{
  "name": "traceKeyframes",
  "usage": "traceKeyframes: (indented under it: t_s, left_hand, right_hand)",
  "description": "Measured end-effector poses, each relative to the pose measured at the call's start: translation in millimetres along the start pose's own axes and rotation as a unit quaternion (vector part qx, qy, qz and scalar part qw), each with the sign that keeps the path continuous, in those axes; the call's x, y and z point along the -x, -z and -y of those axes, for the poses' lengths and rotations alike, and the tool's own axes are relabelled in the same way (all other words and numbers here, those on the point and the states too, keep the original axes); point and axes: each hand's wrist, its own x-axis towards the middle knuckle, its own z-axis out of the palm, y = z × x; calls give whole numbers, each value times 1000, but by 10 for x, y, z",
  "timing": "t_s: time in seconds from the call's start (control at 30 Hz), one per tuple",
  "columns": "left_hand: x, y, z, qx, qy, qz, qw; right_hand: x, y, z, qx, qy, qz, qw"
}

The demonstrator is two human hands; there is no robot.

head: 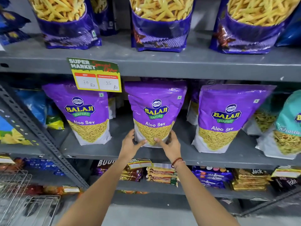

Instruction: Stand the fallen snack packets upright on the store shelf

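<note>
Three purple Aloo Sev packets stand upright in a row on the grey middle shelf. The middle packet is held at its base by both hands. My left hand grips its lower left corner with the thumb across the front. My right hand, with a red thread on the wrist, grips the lower right corner. The left packet and the right packet stand free on either side, each leaning back a little. More packets stand behind them, mostly hidden.
A price tag hangs from the upper shelf edge. Purple packets of yellow sticks line the upper shelf. A teal packet leans at far right, blue packets at left. Biscuit packs fill the lower shelf. A wire basket sits bottom left.
</note>
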Motion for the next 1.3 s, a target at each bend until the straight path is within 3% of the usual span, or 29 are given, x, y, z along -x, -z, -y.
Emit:
traceKeyframes:
  t_s: [0.1,0.17,0.23,0.33,0.4,0.5,0.6,0.67,0.73,1.07,1.17,1.3]
  left_hand:
    - [169,-89,-38,-7,11,-62,998]
    - [366,-195,-92,-32,6,-142,989]
    - [523,-378,-185,-81,-54,-177,979]
    - [562,-714,-405,-117,-129,-82,981]
    - [497,-971,-613,-127,-138,7,982]
    - [364,-1378,-938,-87,-69,84,990]
    - [243,-1697,-1076,-24,34,141,989]
    - [172,-1761,-1044,-39,54,154,986]
    - [213,-1995,-1183,-48,49,147,987]
    - [209,-1775,-1367,-144,18,176,974]
    - [275,-1633,-1322,-168,-25,149,974]
    - [425,-1263,-1353,-208,-130,68,967]
  right_hand:
    - [84,86,-49,-21,0,-16,1000]
    - [217,220,-48,-33,4,-83,996]
    - [341,435,-92,-10,28,-184,983]
    - [445,854,-134,43,52,-352,934]
    - [416,1154,-138,41,29,-417,907]
    - [275,1599,-163,32,-9,-382,924]
    - [158,1870,-163,18,-29,-257,966]
    - [84,1830,-157,11,-25,-182,983]
    - [81,2020,-186,21,-22,-179,983]
    - [156,1919,-61,26,-19,-194,981]
    - [318,1833,-28,82,14,-243,966]
    - [513,1608,149,170,125,-224,951]
